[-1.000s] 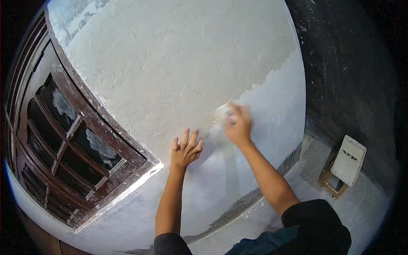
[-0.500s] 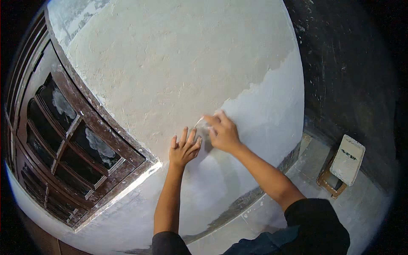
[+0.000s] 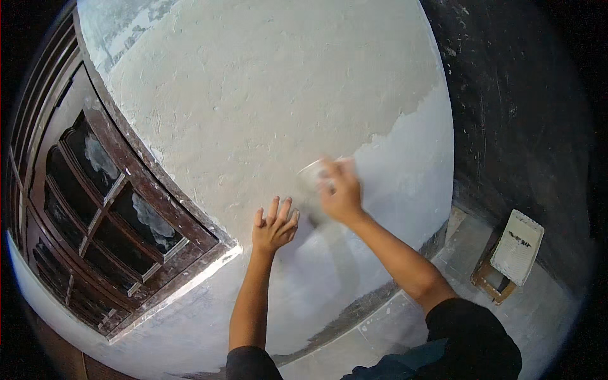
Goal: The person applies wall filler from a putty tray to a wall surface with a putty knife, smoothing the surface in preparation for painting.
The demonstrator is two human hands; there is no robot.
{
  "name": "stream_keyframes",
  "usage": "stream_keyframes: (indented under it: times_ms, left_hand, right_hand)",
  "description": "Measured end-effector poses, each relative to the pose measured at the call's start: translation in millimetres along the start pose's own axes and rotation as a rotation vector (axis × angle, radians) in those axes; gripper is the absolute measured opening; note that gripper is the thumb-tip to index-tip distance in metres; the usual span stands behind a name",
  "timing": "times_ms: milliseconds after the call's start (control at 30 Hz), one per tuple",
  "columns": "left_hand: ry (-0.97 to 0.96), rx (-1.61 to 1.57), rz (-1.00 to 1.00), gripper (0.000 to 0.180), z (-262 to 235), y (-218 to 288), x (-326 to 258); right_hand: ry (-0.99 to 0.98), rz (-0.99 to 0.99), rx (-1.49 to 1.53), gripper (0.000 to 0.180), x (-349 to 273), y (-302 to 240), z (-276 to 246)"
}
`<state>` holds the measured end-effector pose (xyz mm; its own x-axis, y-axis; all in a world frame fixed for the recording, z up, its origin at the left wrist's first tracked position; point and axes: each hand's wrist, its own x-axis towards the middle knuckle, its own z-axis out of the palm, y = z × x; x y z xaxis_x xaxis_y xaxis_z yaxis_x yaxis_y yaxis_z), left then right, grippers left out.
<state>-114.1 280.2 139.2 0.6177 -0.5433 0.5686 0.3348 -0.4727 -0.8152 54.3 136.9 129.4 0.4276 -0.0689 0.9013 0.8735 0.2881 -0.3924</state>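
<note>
My right hand (image 3: 342, 196) is closed round a pale flat piece (image 3: 310, 175) with a thin light edge. Motion blurs both, so its exact kind does not show. The piece is against the wall (image 3: 278, 95), near the border between a greyish-beige coat above and a whiter coat (image 3: 405, 171) below right. To the left of it, my left hand (image 3: 273, 229) has its fingers spread, the tips at the wall surface, and it holds nothing.
On the left is a brown wooden window (image 3: 114, 202) with paint-spattered panes and a pale sill edge. A whitish paint tray (image 3: 518, 246) rests on a small wooden stool (image 3: 491, 278) on the tiled floor at right, beside a dark wall (image 3: 506, 107).
My right hand has moved right and slightly away from my left hand, carrying the pale piece along the wall. My left hand stays nearly in place, fingers still spread.
</note>
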Motion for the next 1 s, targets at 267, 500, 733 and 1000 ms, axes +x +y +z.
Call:
stream_keyframes:
  times_ms: [267,500,733,1000]
  left_hand:
    - [-0.044,-0.026,-0.090,0.031,-9,9,4]
    - [-0.002,-0.167,-0.147,0.030,-22,38,20]
    - [-0.028,-0.396,-0.228,0.035,-16,101,64]
    - [-0.016,-0.734,-0.255,0.034,-3,193,145]
  right_hand:
    - [0.129,0.101,-0.145,0.051,21,16,-27]
    - [0.159,0.235,-0.239,0.053,29,20,-34]
    - [0.096,0.281,-0.171,0.050,17,30,-94]
    - [0.275,0.380,-0.180,0.051,-9,77,-187]
